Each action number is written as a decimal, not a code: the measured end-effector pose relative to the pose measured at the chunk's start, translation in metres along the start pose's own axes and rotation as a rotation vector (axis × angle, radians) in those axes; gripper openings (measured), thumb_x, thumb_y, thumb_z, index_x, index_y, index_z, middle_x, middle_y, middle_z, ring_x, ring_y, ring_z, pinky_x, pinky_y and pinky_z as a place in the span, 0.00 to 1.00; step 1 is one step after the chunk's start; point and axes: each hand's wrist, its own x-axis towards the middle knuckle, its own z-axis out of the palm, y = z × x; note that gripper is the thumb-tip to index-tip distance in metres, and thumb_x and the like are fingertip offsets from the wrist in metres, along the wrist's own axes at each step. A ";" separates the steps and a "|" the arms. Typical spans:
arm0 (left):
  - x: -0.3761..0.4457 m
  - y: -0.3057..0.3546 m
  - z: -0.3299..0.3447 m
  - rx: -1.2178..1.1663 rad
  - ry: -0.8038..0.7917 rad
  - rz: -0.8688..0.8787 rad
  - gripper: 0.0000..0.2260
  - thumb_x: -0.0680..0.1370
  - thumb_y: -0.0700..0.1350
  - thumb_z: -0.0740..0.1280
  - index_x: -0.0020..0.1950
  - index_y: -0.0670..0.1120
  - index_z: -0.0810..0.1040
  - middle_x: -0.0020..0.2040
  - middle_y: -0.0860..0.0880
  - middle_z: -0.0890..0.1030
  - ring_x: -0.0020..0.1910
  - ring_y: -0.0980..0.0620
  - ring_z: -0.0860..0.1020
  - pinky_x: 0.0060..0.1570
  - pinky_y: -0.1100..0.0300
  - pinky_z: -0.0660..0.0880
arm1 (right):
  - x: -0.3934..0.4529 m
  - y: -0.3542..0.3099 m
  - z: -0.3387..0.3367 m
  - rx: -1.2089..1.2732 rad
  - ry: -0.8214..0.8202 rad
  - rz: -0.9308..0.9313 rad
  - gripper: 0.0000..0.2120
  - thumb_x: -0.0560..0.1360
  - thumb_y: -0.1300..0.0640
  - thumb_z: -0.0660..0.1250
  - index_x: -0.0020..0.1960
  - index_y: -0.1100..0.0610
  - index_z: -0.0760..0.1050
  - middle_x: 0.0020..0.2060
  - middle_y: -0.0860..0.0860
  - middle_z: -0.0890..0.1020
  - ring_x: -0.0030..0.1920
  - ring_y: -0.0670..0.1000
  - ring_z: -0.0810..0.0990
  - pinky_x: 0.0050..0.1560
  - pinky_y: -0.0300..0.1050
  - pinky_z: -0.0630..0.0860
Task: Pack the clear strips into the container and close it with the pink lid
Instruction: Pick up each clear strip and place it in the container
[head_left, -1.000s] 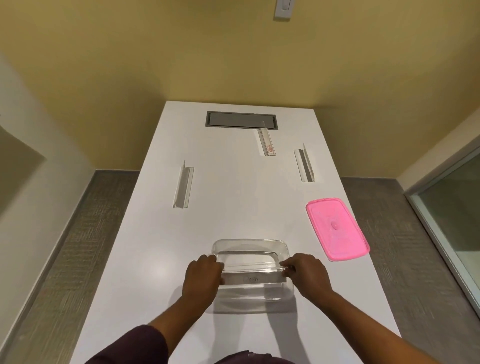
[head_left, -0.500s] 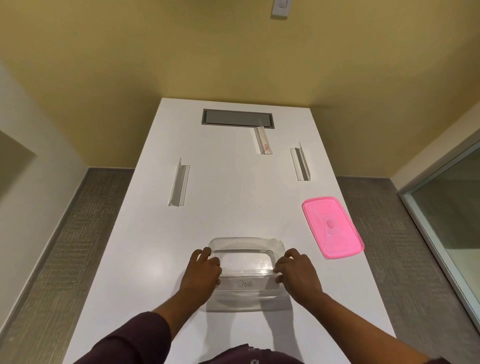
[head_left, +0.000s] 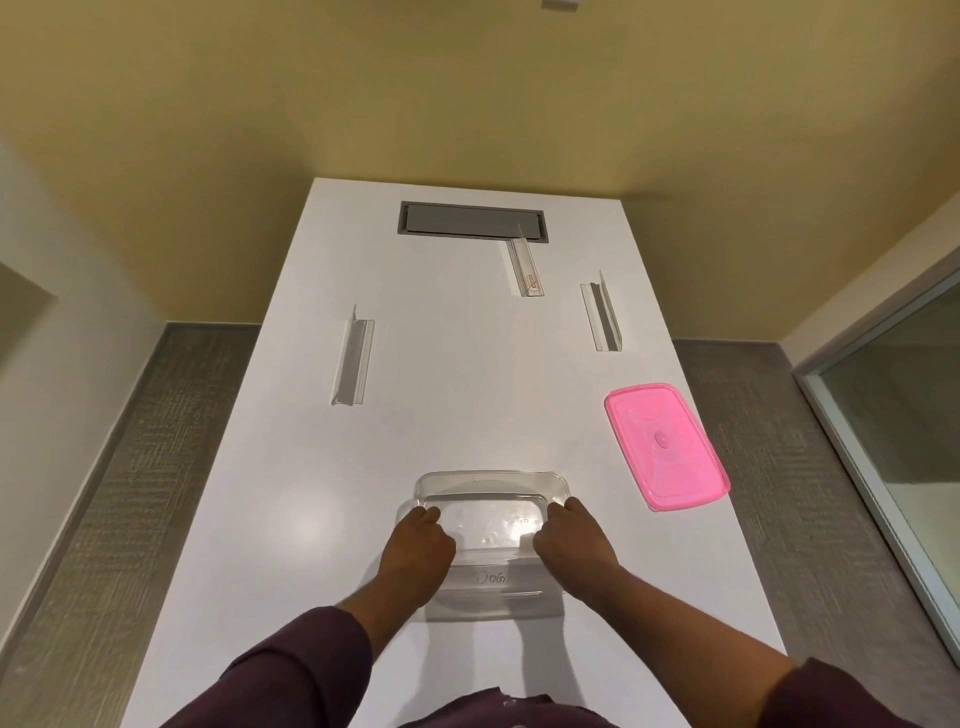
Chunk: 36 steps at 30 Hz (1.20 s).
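Observation:
A clear rectangular container (head_left: 491, 483) stands open on the white table near me, with "Dog" handwritten on its near wall. My left hand (head_left: 418, 545) grips its left side and my right hand (head_left: 574, 543) grips its right side. The pink lid (head_left: 665, 447) lies flat to the right of the container, near the table's right edge. Three clear strips lie farther off: a long one (head_left: 354, 356) at mid-left, one with a red label (head_left: 525, 267) at the back, and one (head_left: 601, 317) at the back right.
The white table (head_left: 467, 395) runs away from me to a yellow wall. A grey recessed panel (head_left: 471, 221) sits in its far end, touching the labelled strip. Grey carpet lies on both sides, and a glass partition (head_left: 893, 447) stands at the right.
Both hands have slid along the container's sides toward me and hold it lower. The container sits flatter, its written near wall now showing. The view has shifted slightly.

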 end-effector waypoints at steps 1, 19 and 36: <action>0.001 0.000 0.001 0.005 -0.011 -0.006 0.07 0.78 0.40 0.66 0.52 0.44 0.82 0.51 0.44 0.84 0.62 0.43 0.72 0.66 0.51 0.66 | 0.000 -0.001 0.000 0.001 0.002 -0.006 0.12 0.64 0.74 0.63 0.37 0.59 0.78 0.34 0.57 0.82 0.46 0.59 0.77 0.47 0.50 0.64; 0.003 -0.005 0.009 -0.042 0.035 0.018 0.13 0.77 0.51 0.69 0.53 0.42 0.82 0.51 0.44 0.84 0.62 0.43 0.72 0.64 0.50 0.67 | 0.005 0.000 0.004 0.118 -0.013 0.066 0.09 0.73 0.57 0.74 0.50 0.60 0.81 0.47 0.59 0.80 0.50 0.60 0.78 0.44 0.48 0.65; 0.033 -0.160 -0.020 -1.500 0.697 -0.821 0.06 0.78 0.43 0.68 0.53 0.45 0.81 0.49 0.48 0.82 0.49 0.49 0.80 0.48 0.58 0.74 | 0.141 0.040 -0.146 1.017 0.311 0.211 0.08 0.74 0.49 0.72 0.40 0.53 0.84 0.39 0.45 0.86 0.40 0.42 0.81 0.44 0.41 0.75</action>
